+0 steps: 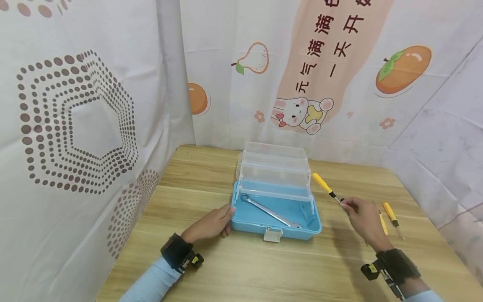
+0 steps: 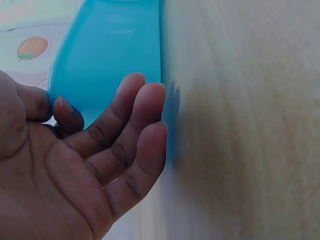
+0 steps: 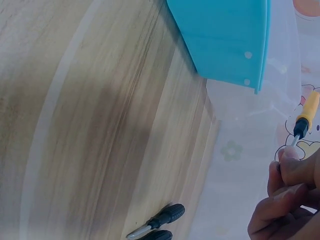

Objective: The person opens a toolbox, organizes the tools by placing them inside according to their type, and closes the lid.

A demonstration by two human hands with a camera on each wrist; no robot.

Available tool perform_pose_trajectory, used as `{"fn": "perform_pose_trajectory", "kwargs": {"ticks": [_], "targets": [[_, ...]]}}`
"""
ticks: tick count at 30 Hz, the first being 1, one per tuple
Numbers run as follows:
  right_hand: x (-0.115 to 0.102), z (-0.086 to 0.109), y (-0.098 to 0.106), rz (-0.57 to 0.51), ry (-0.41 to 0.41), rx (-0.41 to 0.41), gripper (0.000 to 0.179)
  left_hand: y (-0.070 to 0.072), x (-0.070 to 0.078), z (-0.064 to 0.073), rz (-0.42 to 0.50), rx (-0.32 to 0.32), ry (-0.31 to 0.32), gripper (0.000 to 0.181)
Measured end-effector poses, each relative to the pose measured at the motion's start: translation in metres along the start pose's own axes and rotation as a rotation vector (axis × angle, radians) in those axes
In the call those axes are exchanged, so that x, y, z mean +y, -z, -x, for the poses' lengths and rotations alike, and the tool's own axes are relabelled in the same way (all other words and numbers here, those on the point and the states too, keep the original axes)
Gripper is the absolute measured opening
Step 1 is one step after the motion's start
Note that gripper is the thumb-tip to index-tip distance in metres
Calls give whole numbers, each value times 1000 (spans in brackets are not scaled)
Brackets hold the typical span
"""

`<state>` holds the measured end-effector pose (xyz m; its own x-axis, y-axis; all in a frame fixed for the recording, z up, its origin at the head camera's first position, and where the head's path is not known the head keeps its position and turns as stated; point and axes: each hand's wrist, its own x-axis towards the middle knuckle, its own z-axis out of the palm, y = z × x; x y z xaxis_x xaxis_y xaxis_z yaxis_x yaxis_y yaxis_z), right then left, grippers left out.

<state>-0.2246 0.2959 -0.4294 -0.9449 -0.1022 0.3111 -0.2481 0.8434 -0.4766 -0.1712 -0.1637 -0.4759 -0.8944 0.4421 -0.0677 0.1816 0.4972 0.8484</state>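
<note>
A light blue toolbox [image 1: 241,226] stands on the table with its clear lid and trays [image 1: 273,170] swung up at the back. Inside it a silver wrench [image 1: 269,210] lies slantwise. My left hand [image 1: 211,222] holds the box's left side, thumb and index finger at the rim; the other fingers curve beside the blue wall [image 2: 115,45]. To the right of the box, my right hand [image 1: 364,220] pinches a yellow-handled screwdriver [image 1: 322,183] by its metal shaft. The handle [image 3: 310,107] points away from the fingertips, raised above the table.
Right of my right hand lies another yellow-handled screwdriver [image 1: 391,214], with a yellow-handled tool [image 1: 383,224] partly hidden behind the hand. Black-handled screwdrivers [image 3: 167,215] show on the table in the right wrist view. Printed curtains [image 1: 226,117] hang along the table's back and sides.
</note>
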Motion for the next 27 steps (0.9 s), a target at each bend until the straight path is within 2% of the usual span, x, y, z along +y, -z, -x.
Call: {"fn": "perform_pose_trajectory", "kwargs": {"ticks": [18, 27], "targets": [[-8, -3, 0, -2, 31, -4, 14, -1, -2, -1, 5, 1, 1, 45], [-16, -4, -4, 41, 53, -2, 15, -2, -2, -1, 5, 5, 2, 45]]}}
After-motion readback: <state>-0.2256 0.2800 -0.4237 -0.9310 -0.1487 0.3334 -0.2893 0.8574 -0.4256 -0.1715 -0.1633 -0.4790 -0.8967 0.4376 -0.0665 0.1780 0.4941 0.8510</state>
